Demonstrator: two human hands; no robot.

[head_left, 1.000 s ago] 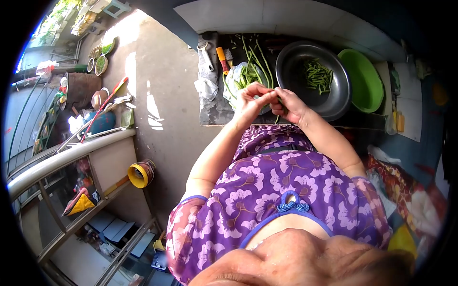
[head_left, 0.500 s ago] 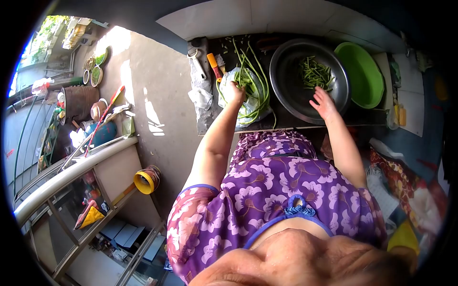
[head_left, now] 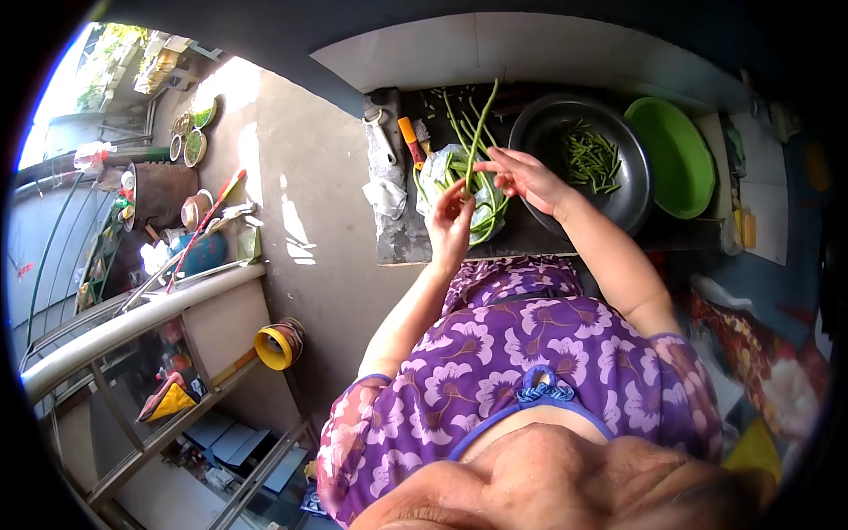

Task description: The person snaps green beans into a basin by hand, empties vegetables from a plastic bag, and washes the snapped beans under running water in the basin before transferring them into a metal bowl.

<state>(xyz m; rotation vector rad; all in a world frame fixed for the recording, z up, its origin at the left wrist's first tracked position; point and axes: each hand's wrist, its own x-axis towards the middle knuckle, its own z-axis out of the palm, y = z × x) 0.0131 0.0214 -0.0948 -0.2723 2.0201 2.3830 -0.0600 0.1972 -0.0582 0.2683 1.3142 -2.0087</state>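
Dark counter [head_left: 521, 238], left fingers [head_left: 450, 195] holding bean [head_left: 477, 138]

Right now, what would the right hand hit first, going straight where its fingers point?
Probably the long bean in the left hand; the right hand looks nearly touching, depth unclear.

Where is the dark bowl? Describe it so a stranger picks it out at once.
Find the dark countertop along the tiled wall. On its right half, left of the green basin, sits the round dark bowl. Unlike that basin, it holds short green bean pieces.
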